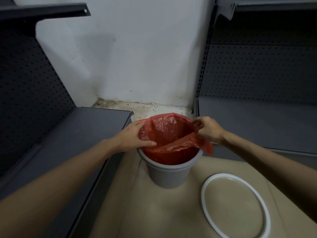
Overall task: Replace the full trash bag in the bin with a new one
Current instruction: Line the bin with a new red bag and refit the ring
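Note:
A grey ribbed bin (167,176) stands on brown cardboard on the floor. A red plastic bag (169,133) lines it, open at the top, with its edge hanging over the rim on the right. My left hand (133,137) lies over the bag's left edge at the bin rim, thumb inside the bag and fingers outside. My right hand (208,129) pinches the bag's right edge in curled fingers, just above the rim. The bag's inside looks empty as far as I can see.
A white ring (214,179), apparently the bin's loose rim hoop, lies on the cardboard (163,212) at the lower right. Dark grey metal shelving (68,134) flanks the bin on the left, and more shelving (257,121) on the right. A white wall stands behind.

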Motion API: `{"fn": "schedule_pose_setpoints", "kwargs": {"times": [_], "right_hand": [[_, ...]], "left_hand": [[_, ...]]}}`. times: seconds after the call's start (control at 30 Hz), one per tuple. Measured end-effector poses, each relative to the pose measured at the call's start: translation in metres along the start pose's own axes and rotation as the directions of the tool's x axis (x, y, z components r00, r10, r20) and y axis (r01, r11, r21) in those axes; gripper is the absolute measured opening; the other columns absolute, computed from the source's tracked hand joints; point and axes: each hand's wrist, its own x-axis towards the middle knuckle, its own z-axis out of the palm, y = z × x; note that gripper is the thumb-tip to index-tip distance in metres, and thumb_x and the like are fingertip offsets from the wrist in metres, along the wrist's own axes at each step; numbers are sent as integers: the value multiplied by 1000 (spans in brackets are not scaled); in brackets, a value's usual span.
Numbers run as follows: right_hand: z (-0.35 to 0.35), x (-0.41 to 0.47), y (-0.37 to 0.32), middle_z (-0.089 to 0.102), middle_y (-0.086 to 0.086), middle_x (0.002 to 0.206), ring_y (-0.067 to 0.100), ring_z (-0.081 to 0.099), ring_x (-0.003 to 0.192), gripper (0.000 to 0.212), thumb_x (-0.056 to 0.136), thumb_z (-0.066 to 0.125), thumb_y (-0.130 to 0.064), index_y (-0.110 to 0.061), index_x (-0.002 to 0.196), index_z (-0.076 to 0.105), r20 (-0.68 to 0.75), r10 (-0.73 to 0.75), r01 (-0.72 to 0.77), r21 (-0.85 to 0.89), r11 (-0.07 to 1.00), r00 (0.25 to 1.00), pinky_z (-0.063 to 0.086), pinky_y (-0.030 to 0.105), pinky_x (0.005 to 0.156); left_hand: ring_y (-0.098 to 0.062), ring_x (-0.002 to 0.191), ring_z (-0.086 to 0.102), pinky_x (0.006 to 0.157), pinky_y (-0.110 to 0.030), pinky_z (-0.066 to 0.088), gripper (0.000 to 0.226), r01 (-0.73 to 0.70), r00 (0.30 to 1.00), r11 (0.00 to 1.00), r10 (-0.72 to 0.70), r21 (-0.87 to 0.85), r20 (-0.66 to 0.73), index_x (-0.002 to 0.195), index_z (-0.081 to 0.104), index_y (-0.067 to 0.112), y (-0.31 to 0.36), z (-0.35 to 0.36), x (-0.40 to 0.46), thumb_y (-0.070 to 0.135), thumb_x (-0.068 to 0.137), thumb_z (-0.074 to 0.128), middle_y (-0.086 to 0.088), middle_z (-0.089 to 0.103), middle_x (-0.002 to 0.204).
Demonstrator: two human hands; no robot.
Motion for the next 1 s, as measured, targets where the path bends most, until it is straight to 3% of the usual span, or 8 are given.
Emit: {"fn": "schedule_pose_setpoints", "kwargs": {"times": [0.17,0.27,0.33,0.43,0.57,0.67,0.77,1.0], "right_hand": [[11,-13,2,61,12,130,25,56,122,50,84,49,10,-6,130,59,-24,9,-8,56,998,1000,46,32,97],[16,-23,7,65,4,112,20,62,103,25,95,57,-22,-12,115,67,-118,-59,63,32,997,991,49,28,84],[19,-30,12,57,-1,109,12,57,94,35,92,62,-38,-15,117,63,-122,-137,138,-4,990,983,45,14,74],[24,-43,21,52,-10,106,3,56,80,53,84,73,-33,-19,131,51,-70,-193,198,81,977,979,45,6,56],[28,-53,32,61,-3,99,2,62,61,57,82,76,-29,-25,129,43,-24,-72,75,215,974,997,53,19,53],[23,-60,36,61,-4,113,6,65,84,55,80,76,-38,-29,126,47,-95,-106,122,172,978,990,57,28,72],[16,-66,38,56,-8,128,13,57,111,49,80,75,-38,-31,123,53,-78,-249,247,-38,968,965,50,35,94],[20,-73,48,59,-3,124,21,58,107,32,82,67,-37,-23,110,64,-40,-427,384,-368,847,904,47,38,93]], "left_hand": [[-7,122,40,101,-26,41,106,-58,998,994,61,-96,34,150,25,32,4,4,-9,62,65,80,8,32,146],[-8,128,38,103,-30,45,117,-65,994,981,79,-185,71,151,13,39,-1,10,-15,59,61,85,11,25,150],[-10,133,37,106,-37,45,124,-69,993,972,89,-223,82,151,6,42,-8,15,-19,59,58,87,14,22,151],[-11,136,36,107,-41,46,127,-71,992,955,98,-287,81,150,3,46,-14,19,-22,61,56,88,15,20,152],[-11,136,38,105,-43,47,109,-84,992,923,113,-377,58,150,4,48,-17,23,-29,65,70,76,15,20,153],[-14,140,30,108,-44,43,82,-206,976,977,200,-61,-84,151,11,48,-17,23,-40,65,84,56,16,10,158],[-16,138,35,110,-41,39,69,-343,893,906,396,248,-213,146,37,33,-19,23,-51,49,82,58,4,27,156],[-17,130,47,105,-35,43,50,-393,863,853,471,344,-181,127,56,23,-27,33,-60,36,80,67,1,45,144]]}}
